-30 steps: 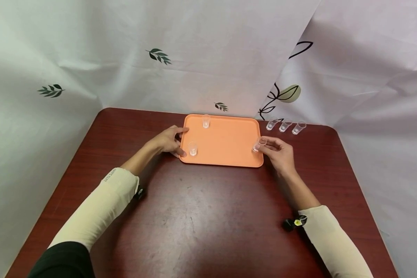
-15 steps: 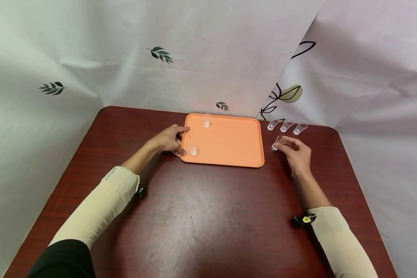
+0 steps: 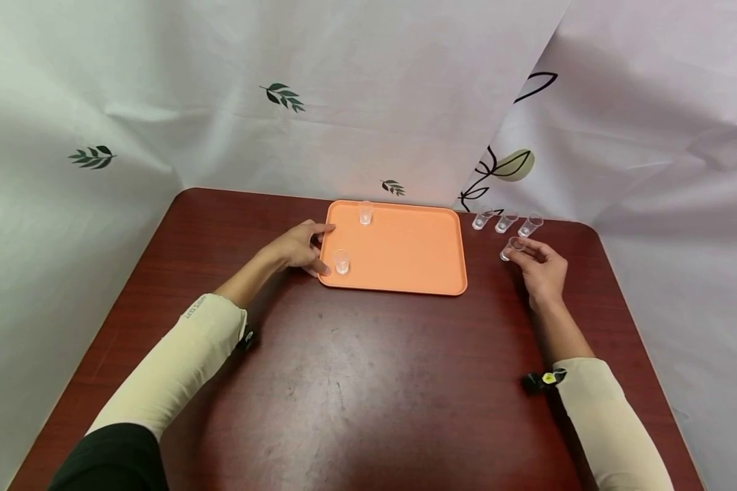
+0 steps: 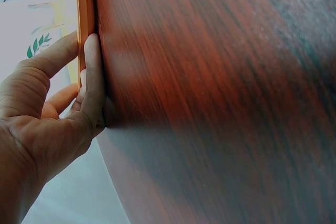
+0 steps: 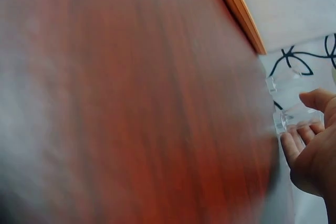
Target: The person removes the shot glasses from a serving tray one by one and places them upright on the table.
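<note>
The left hand (image 3: 297,247) grips the short side of a shallow orange tray (image 3: 405,249), smooth and flat inside, with a low rim and rounded corners. Well apart from it, the right hand (image 3: 543,269) pinches a small clear cup (image 3: 508,253) between thumb and fingers; I can't tell whether its base touches the worktop (image 3: 374,368). Just right of the left thumb, a near cup (image 3: 341,262) stands on the tray; a far cup (image 3: 365,214) stands beyond the left fingertips, by the far rim. Past the right hand, a row of three cups (image 3: 506,221), transparent and round-mouthed, crowds the space directly ahead. Both forearms wear cream sleeves (image 3: 178,361). Beneath the hands the worktop is glossy, reddish-brown and wood-grained; beyond them hangs pale creased fabric (image 3: 374,123) printed with leaves.
</note>
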Motion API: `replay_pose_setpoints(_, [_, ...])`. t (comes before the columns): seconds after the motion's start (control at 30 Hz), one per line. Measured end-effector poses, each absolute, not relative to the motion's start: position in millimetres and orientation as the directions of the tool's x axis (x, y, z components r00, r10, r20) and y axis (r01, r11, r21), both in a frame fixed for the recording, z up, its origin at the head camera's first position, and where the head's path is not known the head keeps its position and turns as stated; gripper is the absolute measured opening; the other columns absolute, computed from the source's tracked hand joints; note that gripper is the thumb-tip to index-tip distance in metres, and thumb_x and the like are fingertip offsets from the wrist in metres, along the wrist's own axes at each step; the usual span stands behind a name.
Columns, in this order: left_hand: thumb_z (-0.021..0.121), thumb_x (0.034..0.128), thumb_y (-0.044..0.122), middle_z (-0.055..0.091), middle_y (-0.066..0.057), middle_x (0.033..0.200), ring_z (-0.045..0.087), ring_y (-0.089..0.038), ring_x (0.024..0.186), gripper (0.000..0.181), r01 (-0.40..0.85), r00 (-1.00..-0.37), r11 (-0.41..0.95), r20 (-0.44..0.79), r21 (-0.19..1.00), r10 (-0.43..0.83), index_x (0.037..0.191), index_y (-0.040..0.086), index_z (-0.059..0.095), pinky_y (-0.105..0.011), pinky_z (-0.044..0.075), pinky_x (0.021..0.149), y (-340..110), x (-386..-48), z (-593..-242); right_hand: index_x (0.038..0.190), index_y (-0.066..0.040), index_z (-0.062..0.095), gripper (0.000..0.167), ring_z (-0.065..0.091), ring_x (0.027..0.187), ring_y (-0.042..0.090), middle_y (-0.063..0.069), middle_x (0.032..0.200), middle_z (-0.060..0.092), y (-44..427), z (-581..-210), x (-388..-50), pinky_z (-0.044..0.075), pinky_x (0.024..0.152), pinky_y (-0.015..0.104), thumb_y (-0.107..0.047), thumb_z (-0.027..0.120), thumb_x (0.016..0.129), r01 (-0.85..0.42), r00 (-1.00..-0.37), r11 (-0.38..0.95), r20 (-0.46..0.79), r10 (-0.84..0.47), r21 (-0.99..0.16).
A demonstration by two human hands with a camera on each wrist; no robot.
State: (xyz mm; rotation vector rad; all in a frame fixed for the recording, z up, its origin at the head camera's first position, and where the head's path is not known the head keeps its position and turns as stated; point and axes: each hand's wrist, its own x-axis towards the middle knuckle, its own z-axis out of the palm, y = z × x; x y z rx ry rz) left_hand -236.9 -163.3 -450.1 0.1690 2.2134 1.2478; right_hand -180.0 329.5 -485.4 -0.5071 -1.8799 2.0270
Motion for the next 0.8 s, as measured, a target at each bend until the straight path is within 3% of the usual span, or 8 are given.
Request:
replay_pose_setpoints(0.6, [0.088,0.0845,-0.019,0.034,-0.021,0.150,0.070,-0.024,0.090,0.111,-0.167,-0.823,0.556,-0.426,0.814,0.377,0.178,0.009,0.035,-0.032,0.075,0.070,-162.6,-236.3,-450.5,0.115,0.002,0.084,0.035,0.075,0.085,0.003,-0.008,0.087,0.080,359.2,-485.4,-191.2,0.066,0.072,0.010,0.016,0.088,0.084,-0.017,-0.816,-0.115,-0.053,0.576,-0.993])
replay_pose_setpoints(0.8, [0.088,0.0837,-0.020,0.034,-0.021,0.149,0.070,-0.023,0.090,0.112,-0.170,-0.824,0.553,-0.425,0.816,0.373,0.178,0.008,0.035,-0.032,0.075,0.068,-162.7,-235.5,-449.7,0.124,0.002,0.081,0.041,0.072,0.091,0.003,-0.011,0.090,0.079,361.6,-484.1,-188.9,0.065,0.074,0.007,0.010,0.091,0.084,0.030,-0.817,-0.075,-0.068,0.573,-0.997])
